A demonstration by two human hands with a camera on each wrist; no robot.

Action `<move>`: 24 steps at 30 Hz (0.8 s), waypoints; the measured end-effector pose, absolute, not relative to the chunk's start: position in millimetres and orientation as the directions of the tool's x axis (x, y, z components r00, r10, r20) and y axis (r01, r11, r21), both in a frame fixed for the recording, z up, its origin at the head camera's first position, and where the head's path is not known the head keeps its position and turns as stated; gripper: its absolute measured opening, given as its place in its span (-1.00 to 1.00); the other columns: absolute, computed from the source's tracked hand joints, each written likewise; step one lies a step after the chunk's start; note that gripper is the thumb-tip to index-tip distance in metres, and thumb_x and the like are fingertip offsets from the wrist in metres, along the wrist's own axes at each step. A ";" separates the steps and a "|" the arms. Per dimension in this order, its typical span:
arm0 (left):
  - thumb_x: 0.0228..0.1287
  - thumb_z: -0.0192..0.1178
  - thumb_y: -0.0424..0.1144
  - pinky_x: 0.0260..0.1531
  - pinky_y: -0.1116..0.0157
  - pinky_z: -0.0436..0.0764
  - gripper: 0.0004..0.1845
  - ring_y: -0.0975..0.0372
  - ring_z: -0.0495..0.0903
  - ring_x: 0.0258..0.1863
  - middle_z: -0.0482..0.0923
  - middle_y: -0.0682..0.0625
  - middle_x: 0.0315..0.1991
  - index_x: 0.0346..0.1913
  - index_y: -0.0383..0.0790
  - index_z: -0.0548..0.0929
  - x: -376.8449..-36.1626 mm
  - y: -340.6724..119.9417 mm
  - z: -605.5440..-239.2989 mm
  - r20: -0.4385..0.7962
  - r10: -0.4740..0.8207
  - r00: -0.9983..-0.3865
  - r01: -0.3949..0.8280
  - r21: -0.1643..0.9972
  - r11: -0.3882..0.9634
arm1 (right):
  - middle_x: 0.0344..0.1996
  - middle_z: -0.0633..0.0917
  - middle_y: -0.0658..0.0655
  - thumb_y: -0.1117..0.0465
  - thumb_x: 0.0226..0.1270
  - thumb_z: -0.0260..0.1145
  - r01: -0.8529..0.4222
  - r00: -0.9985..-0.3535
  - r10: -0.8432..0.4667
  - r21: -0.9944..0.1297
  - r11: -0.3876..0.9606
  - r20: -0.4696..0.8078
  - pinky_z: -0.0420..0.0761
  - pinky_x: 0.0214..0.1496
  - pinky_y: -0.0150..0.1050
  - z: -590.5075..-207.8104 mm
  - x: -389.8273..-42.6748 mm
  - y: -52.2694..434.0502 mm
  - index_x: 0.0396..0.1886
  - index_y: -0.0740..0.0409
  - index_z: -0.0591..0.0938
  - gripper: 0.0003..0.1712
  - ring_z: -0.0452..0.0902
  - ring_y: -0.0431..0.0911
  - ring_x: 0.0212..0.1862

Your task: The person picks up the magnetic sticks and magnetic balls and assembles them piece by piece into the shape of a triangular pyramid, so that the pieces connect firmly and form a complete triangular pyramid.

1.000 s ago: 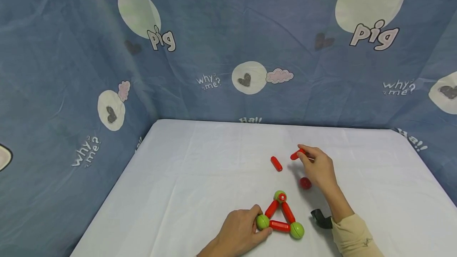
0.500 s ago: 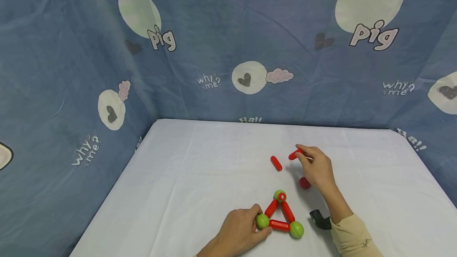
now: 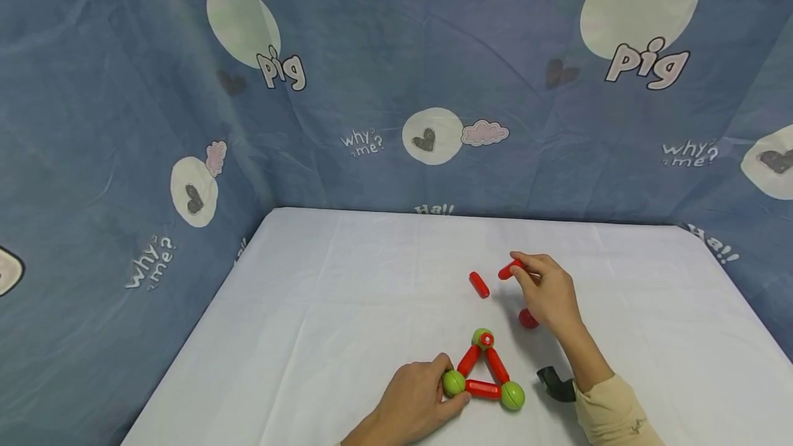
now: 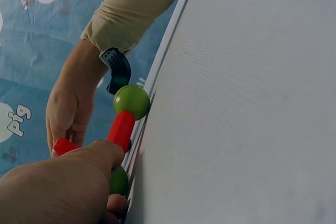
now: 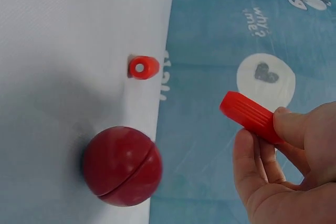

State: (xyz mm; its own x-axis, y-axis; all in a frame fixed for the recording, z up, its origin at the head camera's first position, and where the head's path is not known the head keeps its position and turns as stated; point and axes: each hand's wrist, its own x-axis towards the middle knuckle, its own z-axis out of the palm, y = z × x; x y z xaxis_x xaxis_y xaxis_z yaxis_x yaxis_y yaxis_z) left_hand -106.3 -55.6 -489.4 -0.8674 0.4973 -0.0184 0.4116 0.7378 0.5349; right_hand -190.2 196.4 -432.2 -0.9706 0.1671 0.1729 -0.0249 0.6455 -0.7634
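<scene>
Left hand grips green ball, near-left corner of red-and-green triangle on white table. Right hand pinches red rod between thumb and fingers, raised above table. Loose rod lies near, left of it; red ball on table, nearer the person.

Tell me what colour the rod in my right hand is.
The rod is plain bright red; the right wrist view shows it best.
</scene>
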 end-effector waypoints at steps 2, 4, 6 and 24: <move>0.29 0.34 0.15 -0.60 0.49 0.26 -0.65 0.45 0.25 -0.69 0.29 0.26 -0.68 -0.21 -0.04 0.57 -106.5 -55.6 -489.6 -0.029 0.490 -0.871 0.399 0.540 0.741 | 0.09 0.65 0.24 0.23 0.54 0.24 -0.027 -0.971 0.164 -0.765 0.643 0.173 0.62 0.23 0.11 -430.9 -189.0 195.4 0.31 0.13 0.62 -0.60 0.62 0.15 0.10; 0.28 0.34 0.15 -0.61 0.49 0.27 -0.65 0.44 0.25 -0.69 0.29 0.26 -0.68 -0.21 -0.04 0.58 -106.6 -55.7 -489.7 -0.033 0.485 -0.874 0.393 0.540 0.744 | 0.10 0.65 0.24 0.23 0.53 0.25 -0.030 -0.972 0.160 -0.770 0.637 0.170 0.61 0.23 0.10 -428.9 -187.6 194.4 0.31 0.12 0.62 -0.59 0.61 0.14 0.10; 0.28 0.35 0.14 -0.61 0.49 0.27 -0.65 0.44 0.25 -0.69 0.29 0.25 -0.68 -0.21 -0.04 0.58 -106.7 -55.8 -489.6 -0.032 0.482 -0.875 0.391 0.541 0.745 | 0.10 0.64 0.23 0.24 0.53 0.25 -0.033 -0.973 0.154 -0.770 0.637 0.169 0.61 0.23 0.10 -426.7 -186.1 193.5 0.32 0.12 0.61 -0.59 0.62 0.14 0.11; 0.28 0.36 0.13 -0.60 0.50 0.28 -0.67 0.46 0.26 -0.68 0.30 0.27 -0.69 -0.24 -0.04 0.58 -106.2 -55.1 -489.3 -0.009 0.476 -0.880 0.395 0.544 0.740 | 0.04 0.68 0.18 0.23 0.48 0.32 -0.123 -0.962 0.097 -0.718 0.685 0.257 0.67 0.14 0.11 -405.1 -157.8 192.0 0.27 0.07 0.65 -0.60 0.66 0.08 0.03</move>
